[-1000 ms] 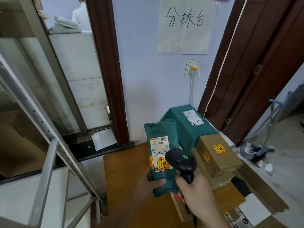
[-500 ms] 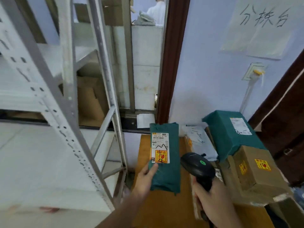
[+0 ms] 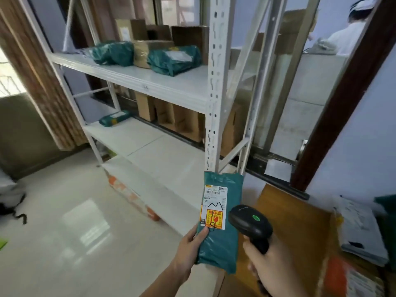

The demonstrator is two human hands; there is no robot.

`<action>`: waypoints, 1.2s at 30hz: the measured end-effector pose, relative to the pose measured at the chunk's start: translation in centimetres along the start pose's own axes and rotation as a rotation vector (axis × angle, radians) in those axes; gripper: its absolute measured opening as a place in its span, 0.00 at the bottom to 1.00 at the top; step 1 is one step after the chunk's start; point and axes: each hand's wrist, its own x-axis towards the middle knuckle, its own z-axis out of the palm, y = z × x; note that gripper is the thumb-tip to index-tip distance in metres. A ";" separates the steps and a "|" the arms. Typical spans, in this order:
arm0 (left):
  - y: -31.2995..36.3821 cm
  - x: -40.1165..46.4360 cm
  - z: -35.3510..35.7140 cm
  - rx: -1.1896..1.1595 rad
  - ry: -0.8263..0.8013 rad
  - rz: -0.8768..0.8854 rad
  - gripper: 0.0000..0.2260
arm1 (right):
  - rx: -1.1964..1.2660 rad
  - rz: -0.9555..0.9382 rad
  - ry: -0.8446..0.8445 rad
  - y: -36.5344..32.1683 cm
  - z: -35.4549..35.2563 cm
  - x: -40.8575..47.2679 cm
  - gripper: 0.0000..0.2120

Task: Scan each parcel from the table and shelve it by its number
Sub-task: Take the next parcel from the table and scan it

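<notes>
My left hand (image 3: 189,246) grips a slim green parcel (image 3: 222,243) by its lower left edge, label side up, with a white label and an orange sticker. My right hand (image 3: 269,266) holds a black barcode scanner (image 3: 249,225) just right of the parcel, its green light showing. Both sit in front of a white metal shelf rack (image 3: 215,86). The wooden table (image 3: 293,228) lies to the right under the scanner.
The upper shelf holds green bags (image 3: 173,58) and cardboard boxes (image 3: 150,51). A small green parcel (image 3: 114,118) and boxes (image 3: 177,121) sit on the middle shelf. A white mailer (image 3: 360,230) lies on the table. Tiled floor (image 3: 64,232) stretches left. A person (image 3: 351,33) stands behind the window.
The view has swung left from the table to the shelf rack. My left hand carried the green parcel along; the scanner stays beside it in my right hand.
</notes>
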 end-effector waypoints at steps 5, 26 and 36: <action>1.2 -3.1 -6.3 -0.053 0.180 0.040 0.16 | -0.010 -0.064 -0.113 -2.8 5.7 -0.3 0.06; 8.4 -7.4 -30.8 -0.357 0.708 0.188 0.15 | -0.050 -0.302 -0.435 -18.4 28.5 2.3 0.05; 12.7 1.0 -37.5 -0.409 0.796 0.204 0.16 | -0.074 -0.332 -0.512 -23.4 35.8 12.7 0.05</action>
